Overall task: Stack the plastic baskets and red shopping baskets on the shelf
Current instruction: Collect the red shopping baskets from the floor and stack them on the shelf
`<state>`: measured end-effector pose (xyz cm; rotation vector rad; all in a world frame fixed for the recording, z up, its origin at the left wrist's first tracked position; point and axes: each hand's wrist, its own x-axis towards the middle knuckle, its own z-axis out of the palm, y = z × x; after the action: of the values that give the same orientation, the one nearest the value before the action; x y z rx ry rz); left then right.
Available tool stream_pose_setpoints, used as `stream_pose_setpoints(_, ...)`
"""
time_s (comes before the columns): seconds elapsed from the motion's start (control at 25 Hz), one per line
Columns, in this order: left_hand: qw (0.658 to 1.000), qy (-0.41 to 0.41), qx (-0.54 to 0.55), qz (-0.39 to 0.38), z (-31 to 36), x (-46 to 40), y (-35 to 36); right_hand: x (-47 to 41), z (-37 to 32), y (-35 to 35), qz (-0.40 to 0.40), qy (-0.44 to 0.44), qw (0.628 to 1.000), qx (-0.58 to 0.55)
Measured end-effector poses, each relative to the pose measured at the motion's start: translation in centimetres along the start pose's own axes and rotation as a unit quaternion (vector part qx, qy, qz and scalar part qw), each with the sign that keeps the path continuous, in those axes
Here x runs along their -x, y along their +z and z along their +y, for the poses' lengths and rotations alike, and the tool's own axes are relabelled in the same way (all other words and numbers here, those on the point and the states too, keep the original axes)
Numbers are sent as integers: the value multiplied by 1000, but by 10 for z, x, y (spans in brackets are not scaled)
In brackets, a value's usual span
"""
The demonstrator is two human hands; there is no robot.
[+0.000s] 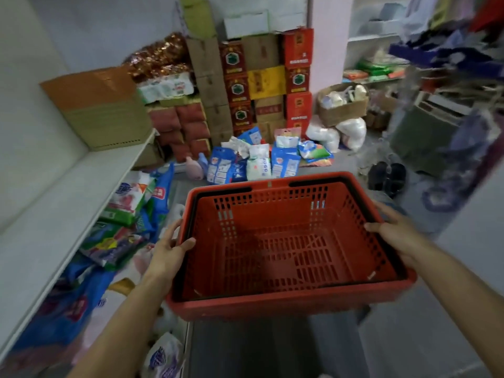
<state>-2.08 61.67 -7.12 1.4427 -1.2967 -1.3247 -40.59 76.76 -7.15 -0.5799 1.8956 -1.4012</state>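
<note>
item: red shopping basket (286, 249), empty, held level in mid-air over the aisle floor, not yet on any shelf. black handles folded down along the rim.

grip: left hand (170, 252) closed over the left rim, thumb hooked inside, fingers wrapped outside. right hand (395, 230) clasped on the right rim, thumb over the edge, fingers behind the wall (fingertips hidden, so depth of wrap cannot be told). both hands carrying; neither free.

position: long axis running left to right between the two hands, short ends under the palms, open mouth facing up.

destination, judged: white shelf (62, 203) lying to the left of the basket and apart from it, its board mostly bare, a cardboard box (101, 107) at the far end. left hand the nearer to it. next move likely a swing leftward, left short end leading onto the board.

hazard, judged: bagged goods (122, 214) heaped below the shelf edge, near the left hand.

other baskets: none seen.
</note>
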Motion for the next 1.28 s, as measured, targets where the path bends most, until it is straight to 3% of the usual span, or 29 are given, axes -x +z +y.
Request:
stream_pose_setpoints(0.32, 982, -17, 70, 173, 47, -62, 17, -175, -118, 89, -159, -46, 985, 43)
stream_pose_setpoints(0.56, 949, 5, 96, 302, 109, -96, -18, -241, -212, 193, -283, -88, 953, 67)
stream_pose_setpoints(0.92, 896, 12, 77, 438, 185, -161, -125, -284, -332, 422, -434, -153, 884, 77)
stream_pose_setpoints(1.28, 857, -30, 80, 509, 211, -213, -203, -291, -402, 621, -543, -166, 809, 156)
